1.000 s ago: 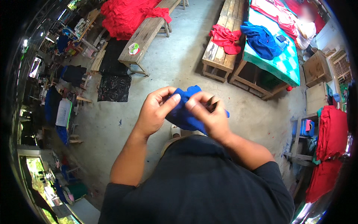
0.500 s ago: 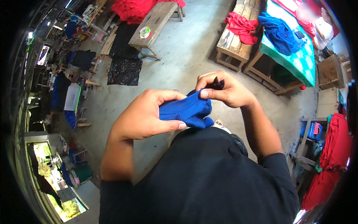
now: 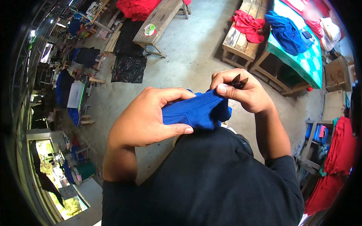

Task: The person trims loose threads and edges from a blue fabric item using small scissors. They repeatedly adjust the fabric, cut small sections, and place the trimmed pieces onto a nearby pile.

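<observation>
The blue knit cloth point(image 3: 196, 111) looks soft and light. The left hand point(image 3: 145, 118) pinches its folded body; beside it, the right hand point(image 3: 245, 92) pinches the edge together with small snips point(image 3: 238, 80).

A garment workshop: red cloth point(image 3: 249, 24) heaped on a wooden bench point(image 3: 241, 41), a blue garment point(image 3: 284, 32) on a green-checked tabletop point(image 3: 307, 62), bare concrete floor point(image 3: 192, 56), more red garments point(image 3: 341, 150) hanging at the right.
</observation>
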`<state>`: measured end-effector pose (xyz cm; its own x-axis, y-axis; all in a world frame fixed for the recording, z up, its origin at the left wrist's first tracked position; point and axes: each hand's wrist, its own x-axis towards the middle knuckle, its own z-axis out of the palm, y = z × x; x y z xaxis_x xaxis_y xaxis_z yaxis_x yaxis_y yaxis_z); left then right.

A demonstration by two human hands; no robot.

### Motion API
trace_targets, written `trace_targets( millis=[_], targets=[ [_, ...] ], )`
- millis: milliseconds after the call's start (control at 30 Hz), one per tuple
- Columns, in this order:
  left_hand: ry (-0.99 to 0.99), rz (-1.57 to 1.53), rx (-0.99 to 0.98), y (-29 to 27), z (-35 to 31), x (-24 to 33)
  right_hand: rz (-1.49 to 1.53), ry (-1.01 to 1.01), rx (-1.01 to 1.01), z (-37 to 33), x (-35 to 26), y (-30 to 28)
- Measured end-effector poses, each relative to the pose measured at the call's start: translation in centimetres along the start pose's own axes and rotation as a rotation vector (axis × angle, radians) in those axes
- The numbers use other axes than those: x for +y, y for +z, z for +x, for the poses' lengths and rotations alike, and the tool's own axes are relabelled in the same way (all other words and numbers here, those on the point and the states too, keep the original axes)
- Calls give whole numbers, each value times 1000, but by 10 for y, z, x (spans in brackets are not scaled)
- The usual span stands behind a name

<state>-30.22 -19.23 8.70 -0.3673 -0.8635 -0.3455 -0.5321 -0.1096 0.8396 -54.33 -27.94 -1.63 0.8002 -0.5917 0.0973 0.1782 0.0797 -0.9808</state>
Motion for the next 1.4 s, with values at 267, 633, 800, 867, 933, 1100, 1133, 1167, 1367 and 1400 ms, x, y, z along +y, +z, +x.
trace_targets(
  millis=[267, 633, 800, 867, 933, 1100, 1133, 1167, 1367, 1400],
  targets=[
    [38, 21, -56, 4, 3, 3, 81, -17, 12, -10, -6, 3],
    [-35, -325, -94, 24, 13, -17, 136, 30, 192, -27, 5, 24],
    [-239, -383, -37, 35, 25, 0, 25, -50, 229, -37, 6, 22],
    [-177, -363, -28, 37, 29, 2, 24, -42, 282, -41, 8, 19],
    [-146, -350, -19, 36, 32, 3, -195, -90, 460, -52, -5, 25],
    [-105, -353, -8, 31, 40, 5, 179, 28, 235, -91, -5, 43],
    [-103, -357, -17, 31, 40, 6, 219, 43, 205, -90, -3, 44],
    [-101, -362, -25, 32, 41, 7, 258, 57, 174, -89, -1, 43],
    [-31, -298, -139, 34, 46, 18, 615, 183, 92, -95, -9, 36],
    [-9, -272, -147, 35, 47, 18, 595, 183, 97, -95, -11, 34]
  ],
)
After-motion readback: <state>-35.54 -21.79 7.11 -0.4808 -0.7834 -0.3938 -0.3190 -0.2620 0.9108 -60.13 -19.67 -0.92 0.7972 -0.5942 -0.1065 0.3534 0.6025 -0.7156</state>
